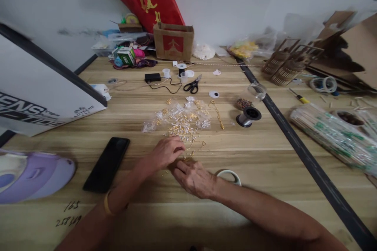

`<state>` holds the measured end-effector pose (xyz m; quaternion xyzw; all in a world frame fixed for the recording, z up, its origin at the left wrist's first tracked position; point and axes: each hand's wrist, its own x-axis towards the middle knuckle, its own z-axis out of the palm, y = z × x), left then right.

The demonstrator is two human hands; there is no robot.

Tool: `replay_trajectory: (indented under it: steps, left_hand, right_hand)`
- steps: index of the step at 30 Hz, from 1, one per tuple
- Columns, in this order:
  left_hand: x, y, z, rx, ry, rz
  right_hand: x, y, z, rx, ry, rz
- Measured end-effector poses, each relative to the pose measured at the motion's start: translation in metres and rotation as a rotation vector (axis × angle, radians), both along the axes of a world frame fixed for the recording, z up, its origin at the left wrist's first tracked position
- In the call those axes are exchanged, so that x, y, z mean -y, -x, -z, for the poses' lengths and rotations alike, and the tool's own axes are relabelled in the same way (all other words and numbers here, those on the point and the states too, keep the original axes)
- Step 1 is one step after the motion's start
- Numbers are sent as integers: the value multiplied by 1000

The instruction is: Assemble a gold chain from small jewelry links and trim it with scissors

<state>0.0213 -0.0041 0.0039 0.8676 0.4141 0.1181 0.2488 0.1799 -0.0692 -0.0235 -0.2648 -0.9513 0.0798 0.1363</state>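
My left hand (167,153) rests low over the wooden table, its fingertips bent together beside a pile of small gold and silver beads (183,126). Facing it, my right hand (194,179) has its fingers curled in, thumb side toward the left. Whatever either hand pinches is too small or hidden to make out. A thin gold chain (203,144) with a ring at its end lies just beyond the fingers. Clear plastic bags (153,122) of gold and silver findings surround the pile. Another gold chain (218,115) lies farther right. A pale green loop (232,173) shows behind my right wrist.
Black scissors (193,85), a wire spool (249,116) and a cluster of dark beads (244,104) lie beyond the pile. A black phone (106,164) and purple visor (44,172) are at left. Bagged sticks (330,137) lie right, past a black strip (288,135).
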Motion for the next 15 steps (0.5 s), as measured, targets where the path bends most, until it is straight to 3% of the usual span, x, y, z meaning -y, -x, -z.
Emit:
replay_trajectory:
  steps: [4,11,15]
  left_hand:
    - [-5,-15,3,-73,7,102]
    - [-7,-23,-6,-87,71,129]
    - [-9,-25,-3,-61,50,177]
  right_hand:
    - [-1,0,0,0,15,-8]
    - [-2,-1,-1,24,5,-14]
    - [-2,-2,0,36,8,-13]
